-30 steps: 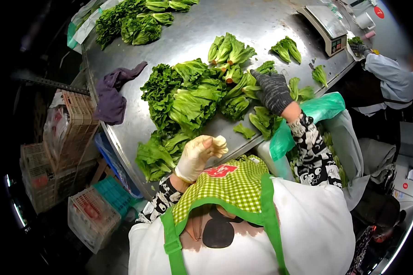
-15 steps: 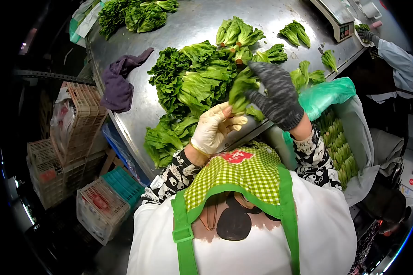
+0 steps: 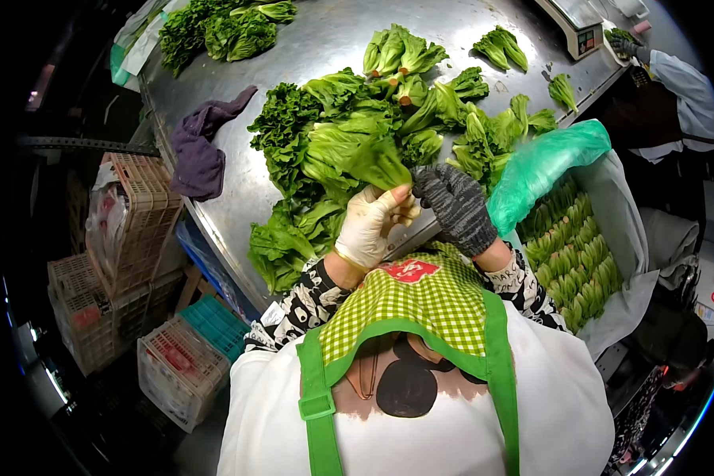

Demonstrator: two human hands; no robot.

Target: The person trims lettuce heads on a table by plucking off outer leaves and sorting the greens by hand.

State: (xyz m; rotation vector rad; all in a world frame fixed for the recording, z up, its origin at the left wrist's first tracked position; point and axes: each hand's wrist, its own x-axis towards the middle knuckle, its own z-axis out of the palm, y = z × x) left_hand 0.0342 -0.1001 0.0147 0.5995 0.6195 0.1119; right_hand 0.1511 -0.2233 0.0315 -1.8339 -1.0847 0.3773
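Note:
My left hand (image 3: 368, 228), in a pale thin glove, pinches the stem end of a small lettuce head (image 3: 379, 165) whose leaves point up and left over the pile. Close to that stem end is my right hand (image 3: 456, 206), in a dark grey knit glove, its fingers curled closed; whatever they hold is hidden. A heap of green lettuce (image 3: 341, 147) lies on the metal table just beyond my left hand. Trimmed lettuce heads (image 3: 476, 147) lie past my right hand, several with cut stems showing.
At my right stands a lined crate (image 3: 631, 206) packed with rows of lettuce heads (image 3: 575, 258), green plastic (image 3: 551, 166) over its near edge. A purple cloth (image 3: 198, 151) lies at the table's left edge. A scale (image 3: 575, 32) stands far right, near another person's sleeve (image 3: 686, 91). Plastic crates (image 3: 139, 222) stack left.
My right hand has moved down and nearer my left, to the stem end. The held lettuce head has swung left, its leaves now over the pile.

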